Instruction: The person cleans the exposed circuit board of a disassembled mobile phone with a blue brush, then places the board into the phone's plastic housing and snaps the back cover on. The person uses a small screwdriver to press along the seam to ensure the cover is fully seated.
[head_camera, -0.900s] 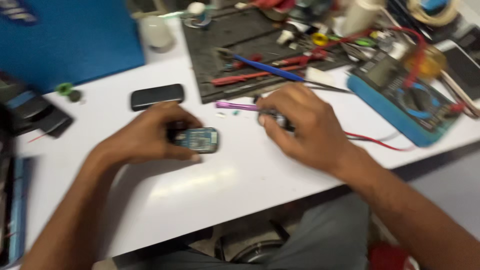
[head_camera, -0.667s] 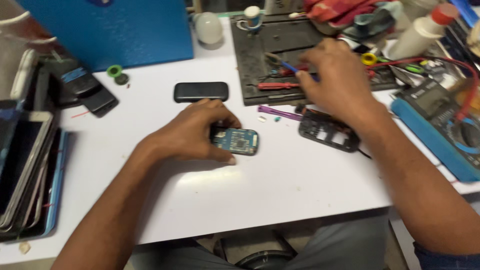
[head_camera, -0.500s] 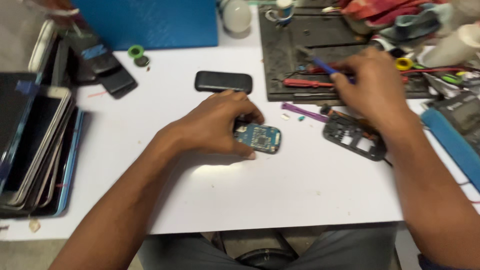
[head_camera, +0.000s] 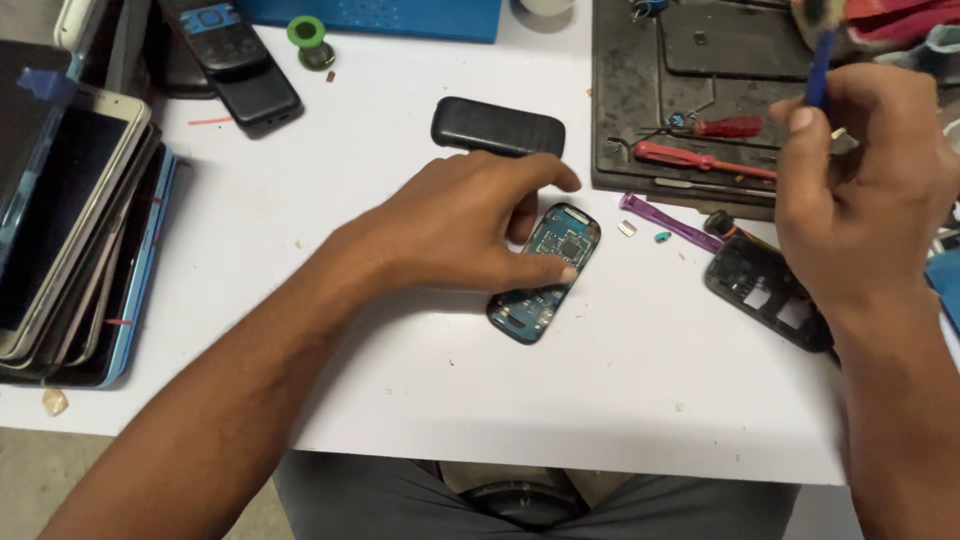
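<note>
Circuit board (head_camera: 545, 272), left hand (head_camera: 455, 225) flat on it

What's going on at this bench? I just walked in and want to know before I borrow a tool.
A person is working on an opened phone. Their left hand pins the bare circuit board flat on the white table, while the right hand is raised with a blue tool in its grip. A black phone frame lies under that hand, with red screwdrivers on the dark mat.
</note>
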